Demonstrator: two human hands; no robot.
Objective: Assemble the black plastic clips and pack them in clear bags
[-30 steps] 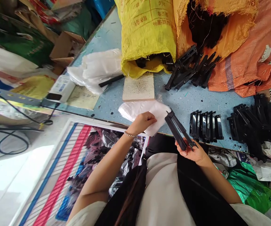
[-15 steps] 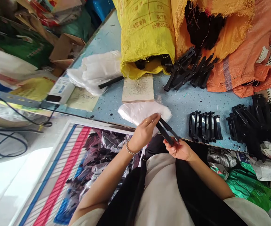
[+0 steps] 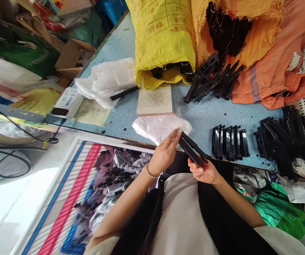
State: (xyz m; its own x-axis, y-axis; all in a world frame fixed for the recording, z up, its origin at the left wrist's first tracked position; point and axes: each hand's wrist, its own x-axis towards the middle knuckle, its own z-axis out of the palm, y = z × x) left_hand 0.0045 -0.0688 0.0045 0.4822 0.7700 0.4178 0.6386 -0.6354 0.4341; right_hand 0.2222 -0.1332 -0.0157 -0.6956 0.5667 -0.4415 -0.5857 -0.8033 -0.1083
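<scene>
Two long black plastic pieces [image 3: 191, 148] lie side by side, slanting between my hands just off the table's front edge. My right hand [image 3: 203, 171] is closed round their lower end, thumb on top. The fingers of my left hand [image 3: 165, 152] are pressed together at their upper end; my palm is turned away, so the exact grip is partly hidden. Just beyond the left fingertips is a pile of thin clear plastic bags [image 3: 160, 127] on the blue speckled table [image 3: 195, 117]. To the right, several similar black pieces [image 3: 230, 142] stand in a neat row.
A yellow woven sack [image 3: 165, 42] and an orange sack [image 3: 271, 78] stand at the back, loose black pieces [image 3: 213, 79] spilling before them. A wooden board [image 3: 154, 100] lies behind the bags. More black parts [image 3: 280, 141] are heaped right. Bagged pieces [image 3: 115, 177] fill a container below left.
The black pieces and my right hand have shifted slightly right and down. My left hand has moved slightly right, its fingers straighter along the pieces' upper end.
</scene>
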